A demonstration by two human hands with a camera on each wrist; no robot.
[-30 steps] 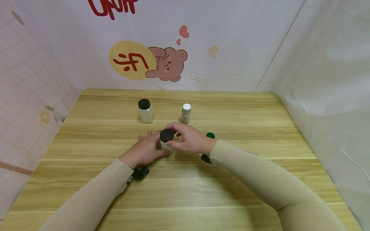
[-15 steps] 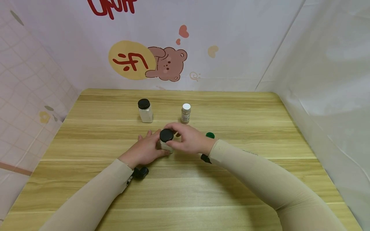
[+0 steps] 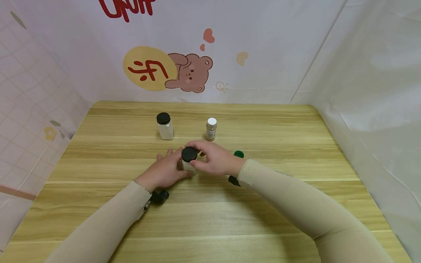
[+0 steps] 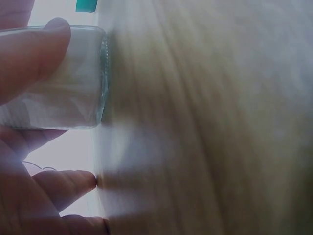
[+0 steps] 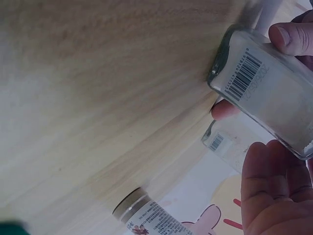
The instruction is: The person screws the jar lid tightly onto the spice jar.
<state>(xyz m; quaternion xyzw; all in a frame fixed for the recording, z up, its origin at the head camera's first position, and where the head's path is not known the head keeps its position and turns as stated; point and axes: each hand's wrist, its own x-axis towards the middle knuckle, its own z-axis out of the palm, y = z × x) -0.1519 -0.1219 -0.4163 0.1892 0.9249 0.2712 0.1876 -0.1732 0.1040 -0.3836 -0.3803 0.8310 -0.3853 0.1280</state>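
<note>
A squarish glass jar [image 3: 189,167] with pale contents and a black lid [image 3: 189,154] stands upright near the middle of the table. My left hand [image 3: 167,171] grips its body low down, thumb on the near side; the left wrist view shows this thumb across the glass [image 4: 80,83]. From the other side my right hand [image 3: 212,157] pinches the lid, thumb in front and fingers curled behind. A barcode on the jar's back [image 5: 264,90] shows in the right wrist view. The lid is outside both wrist views.
A second black-lidded jar [image 3: 166,130] stands behind my left hand. A small white-capped spice bottle [image 3: 211,132] stands behind my right hand. A green cap [image 3: 239,154] shows past my right wrist, the rest hidden by the arm. A white printed curtain [image 3: 263,47] backs the table.
</note>
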